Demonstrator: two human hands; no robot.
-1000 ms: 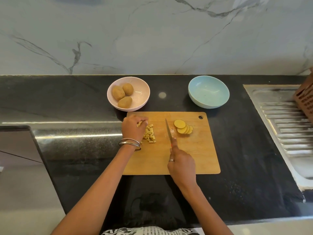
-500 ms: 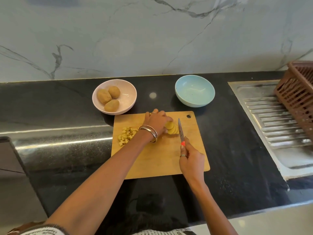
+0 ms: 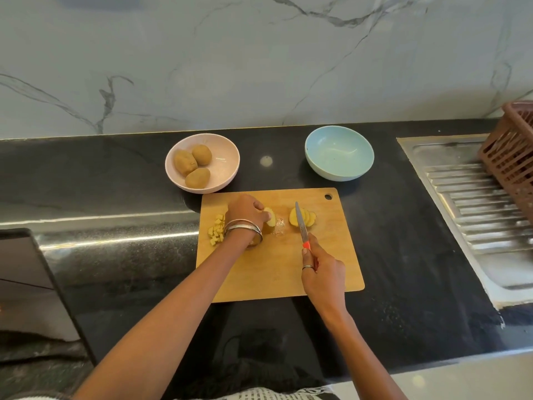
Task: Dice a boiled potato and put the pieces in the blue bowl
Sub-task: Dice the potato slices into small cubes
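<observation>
Left hand (image 3: pixel 247 212) has pulled one slice (image 3: pixel 270 217) aside.

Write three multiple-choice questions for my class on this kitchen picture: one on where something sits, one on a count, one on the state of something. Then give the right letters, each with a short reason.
1. Where does the pile of diced potato lie?
A. in the blue bowl
B. on the left part of the cutting board
C. in the sink

2. How many whole potatoes are in the pink bowl?
A. one
B. three
C. five

3. What is the state of the blue bowl?
A. empty
B. full of dice
C. upside down

Answers:
1 B: the dice lie on the cutting board, by the left hand, which holds a potato slice.
2 B: three unpeeled potatoes show in it.
3 A: its inside is bare, while the right hand holds the knife over the potato slices.
</observation>
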